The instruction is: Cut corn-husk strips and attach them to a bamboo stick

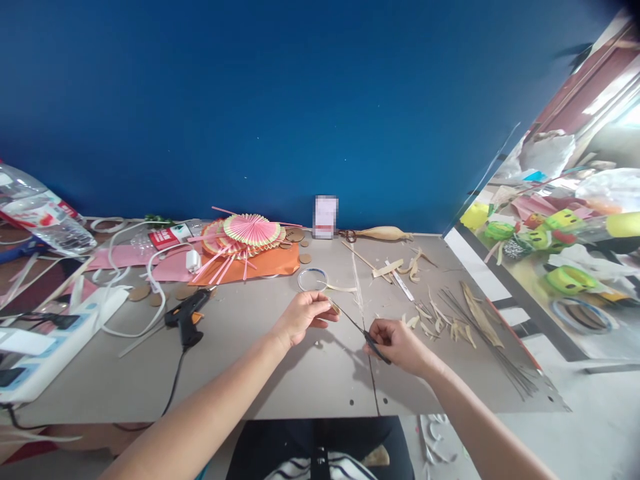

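My right hand [397,343] is closed around the black handles of a pair of scissors [373,343]. The narrow blades point up and left to the fingertips of my left hand [307,317]. Between thumb and fingers, my left hand pinches a small tan strip [337,309], which looks like dried husk; the blade tips are right at it. Behind my left hand lies a roll of clear tape [313,271]. Curled tan husk scraps [463,332] are scattered to the right of my right hand.
A black glue gun [186,320] rests left of my arm, its cord trailing off the front edge. Pink paper fans [251,230] lie on orange paper at the back. A white power strip [65,340] is at far left. Thin dark wires [493,343] lie at right.
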Demonstrator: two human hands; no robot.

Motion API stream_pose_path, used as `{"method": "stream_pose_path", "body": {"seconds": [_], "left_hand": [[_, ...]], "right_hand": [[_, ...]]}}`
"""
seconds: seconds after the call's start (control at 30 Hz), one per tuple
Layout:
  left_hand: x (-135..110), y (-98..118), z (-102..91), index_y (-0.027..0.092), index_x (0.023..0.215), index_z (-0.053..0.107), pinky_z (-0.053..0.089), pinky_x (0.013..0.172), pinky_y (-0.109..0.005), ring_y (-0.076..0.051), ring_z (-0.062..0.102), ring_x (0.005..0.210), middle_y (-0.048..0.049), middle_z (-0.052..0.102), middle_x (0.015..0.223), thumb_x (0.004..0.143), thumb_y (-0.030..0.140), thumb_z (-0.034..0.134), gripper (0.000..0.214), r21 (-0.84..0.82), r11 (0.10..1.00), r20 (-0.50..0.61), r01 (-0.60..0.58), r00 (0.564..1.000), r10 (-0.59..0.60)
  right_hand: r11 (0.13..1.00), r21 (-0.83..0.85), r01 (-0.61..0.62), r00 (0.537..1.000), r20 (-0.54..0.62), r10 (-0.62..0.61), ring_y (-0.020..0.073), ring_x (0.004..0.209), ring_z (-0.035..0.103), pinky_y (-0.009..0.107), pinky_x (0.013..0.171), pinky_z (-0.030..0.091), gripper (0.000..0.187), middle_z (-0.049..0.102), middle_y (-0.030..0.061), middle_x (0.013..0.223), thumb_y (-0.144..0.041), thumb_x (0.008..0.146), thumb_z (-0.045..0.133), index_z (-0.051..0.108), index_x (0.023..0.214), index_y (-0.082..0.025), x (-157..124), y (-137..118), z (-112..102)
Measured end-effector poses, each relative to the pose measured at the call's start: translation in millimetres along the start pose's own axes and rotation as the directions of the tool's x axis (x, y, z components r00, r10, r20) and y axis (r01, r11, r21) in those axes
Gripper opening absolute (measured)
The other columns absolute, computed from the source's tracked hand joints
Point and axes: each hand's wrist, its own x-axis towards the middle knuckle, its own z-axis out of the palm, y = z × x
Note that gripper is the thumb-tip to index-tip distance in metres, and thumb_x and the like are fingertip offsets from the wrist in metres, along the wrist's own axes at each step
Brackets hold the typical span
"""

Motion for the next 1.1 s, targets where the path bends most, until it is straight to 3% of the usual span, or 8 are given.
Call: {"method": "stream_pose_path", "body": {"seconds": [0.37,0.53,0.73,0.9,1.0,1.1], "left_hand": [[-1,3,1.3,0.013,0.072,0.053,0.042,0.05,-0.02,-0.017,0.063,0.069,-0.0077,0.066,0.076,0.064,0.03,0.06,0.02,0.024,1.0,0.006,-0.008,1.0,0.008],[0,3,1.2,0.013,0.071,0.054,0.042,0.05,-0.02,-0.018,0.063,0.069,-0.0078,0.065,0.075,0.064,0.031,0.061,0.021,0.027,1.0,0.002,-0.007,1.0,0.007],[-1,1,1.2,0.015,0.068,0.051,0.043,0.046,-0.019,-0.016,0.062,0.068,-0.0061,0.065,0.074,0.064,0.027,0.061,0.016,-0.066,0.998,-0.015,-0.001,1.0,0.0],[-4,-5,10.0,0.016,0.066,0.051,0.044,0.045,-0.016,-0.013,0.061,0.064,-0.0023,0.063,0.069,0.061,0.019,0.063,0.013,-0.309,0.95,-0.034,0.045,0.998,-0.059],[-6,-11,20.7,0.016,0.066,0.053,0.045,0.046,-0.016,-0.011,0.06,0.062,-0.0012,0.061,0.066,0.061,0.017,0.063,0.011,-0.422,0.904,-0.042,0.076,0.994,-0.103],[-8,-16,30.4,0.016,0.067,0.055,0.044,0.044,-0.015,-0.01,0.059,0.06,-0.0002,0.059,0.064,0.06,0.017,0.063,0.012,-0.499,0.86,-0.045,0.102,0.989,-0.144]], "right_hand": [[1.0,0.006,0.0,1.0,0.004,0.0,0.006,0.044,0.028,0.019,0.041,0.023,0.029,0.032,-0.0078,0.048,-0.04,0.063,0.06,0.041,0.059,-0.018,2,0,-1],[1.0,0.007,0.004,0.999,-0.05,-0.004,0.0059,0.044,0.027,0.019,0.041,0.023,0.032,0.031,-0.008,0.047,-0.04,0.059,0.063,0.04,0.056,-0.018,1,1,-1],[0.97,0.238,-0.047,0.999,-0.014,0.052,0.008,0.044,0.039,0.021,0.043,0.026,0.026,0.045,-0.0049,0.045,-0.039,0.065,0.059,0.045,0.06,-0.018,4,-1,1],[0.845,0.531,0.06,0.974,-0.217,0.067,0.0073,0.049,0.041,0.02,0.044,0.028,0.022,0.054,-0.0014,0.063,-0.033,0.063,0.063,0.05,0.071,-0.017,10,-4,17],[0.775,0.611,0.165,0.944,-0.325,0.055,0.0074,0.053,0.041,0.02,0.045,0.029,0.023,0.054,-0.0002,0.072,-0.03,0.063,0.063,0.051,0.078,-0.018,15,-12,33],[0.698,0.673,0.246,0.913,-0.402,0.065,0.0069,0.052,0.04,0.02,0.046,0.03,0.023,0.05,-0.0027,0.068,-0.027,0.064,0.063,0.048,0.079,-0.019,21,-19,46]]}}
